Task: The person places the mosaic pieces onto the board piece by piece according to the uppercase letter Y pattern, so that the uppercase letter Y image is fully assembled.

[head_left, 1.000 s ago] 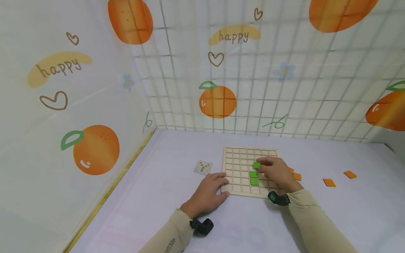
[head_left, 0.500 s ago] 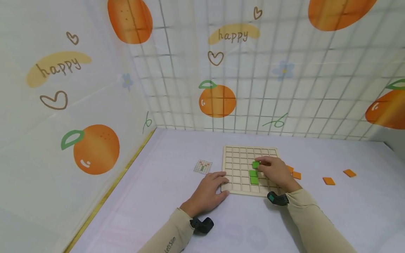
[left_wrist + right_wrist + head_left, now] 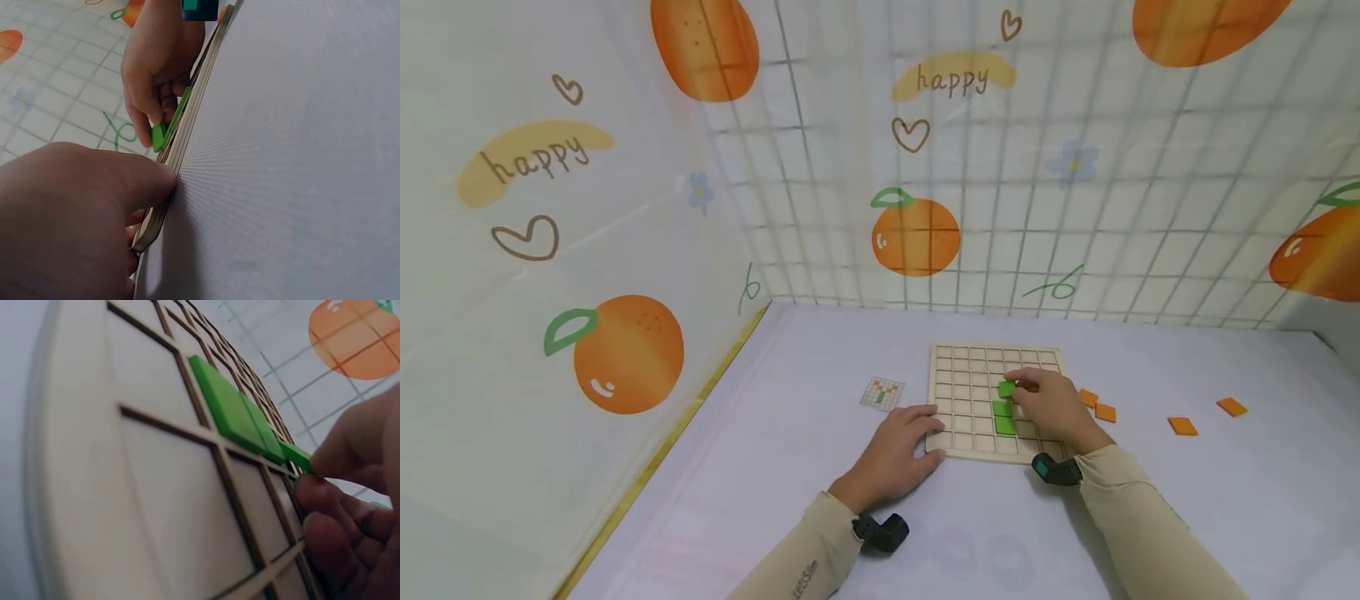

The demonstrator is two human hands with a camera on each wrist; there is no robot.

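My right hand point(image 3: 1054, 408) pinches a green square tile point(image 3: 1006, 389) between thumb and fingers, low over the wooden grid board point(image 3: 953, 396). In the right wrist view this tile point(image 3: 294, 453) is tilted, just beyond two green tiles point(image 3: 228, 406) that lie side by side in neighbouring cells. My left hand point(image 3: 895, 458) rests at the board's near left corner, fingers on its left rim. In the left wrist view the left thumb point(image 3: 140, 178) touches the board's near edge. The right palm and wrist hide part of the board's right side.
A small card point(image 3: 882, 393) printed with a coloured grid pattern lies left of the board. Several orange tiles lie to the right, one of them point(image 3: 1182, 427) farther out on the white tabletop point(image 3: 1150, 358). A fruit-patterned curtain point(image 3: 820, 167) stands behind the table.
Almost nothing differs: the right hand keeps the green tile at nearly the same spot on the board, and the left hand stays put. The head view has shifted slightly.
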